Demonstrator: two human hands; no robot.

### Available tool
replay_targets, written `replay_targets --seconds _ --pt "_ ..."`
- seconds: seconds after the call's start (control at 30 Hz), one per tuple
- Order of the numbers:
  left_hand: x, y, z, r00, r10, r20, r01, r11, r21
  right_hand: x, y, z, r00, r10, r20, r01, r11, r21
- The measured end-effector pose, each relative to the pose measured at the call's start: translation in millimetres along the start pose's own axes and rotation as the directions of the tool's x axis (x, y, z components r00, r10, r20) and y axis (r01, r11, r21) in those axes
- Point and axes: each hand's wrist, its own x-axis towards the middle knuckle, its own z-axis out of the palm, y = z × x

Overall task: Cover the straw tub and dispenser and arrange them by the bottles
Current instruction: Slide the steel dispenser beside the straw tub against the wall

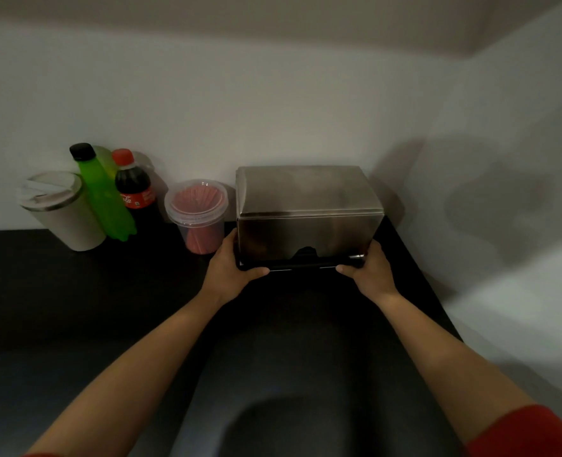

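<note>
A steel straw dispenser with its lid down stands at the back right of the black counter, against the wall. My left hand grips its lower left corner and my right hand grips its lower right corner, thumbs on the black front tray. Just left of it, close to or touching its side, stands a clear straw tub with a clear lid on it and red straws inside. Further left stand a cola bottle and a green bottle.
A white lidded tumbler leans at the far left beside the bottles. White walls meet in a corner behind and to the right of the dispenser. The counter's right edge runs close to the dispenser.
</note>
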Motion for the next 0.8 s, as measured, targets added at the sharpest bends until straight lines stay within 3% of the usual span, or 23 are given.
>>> replay_targets --seconds 0.8 --pt "3.3 -2.9 -5.7 0.999 -0.014 -0.03 0.014 1.0 0.012 -6.4 -0.9 5.9 0.997 0.072 0.022 -0.071 0.997 -0.034"
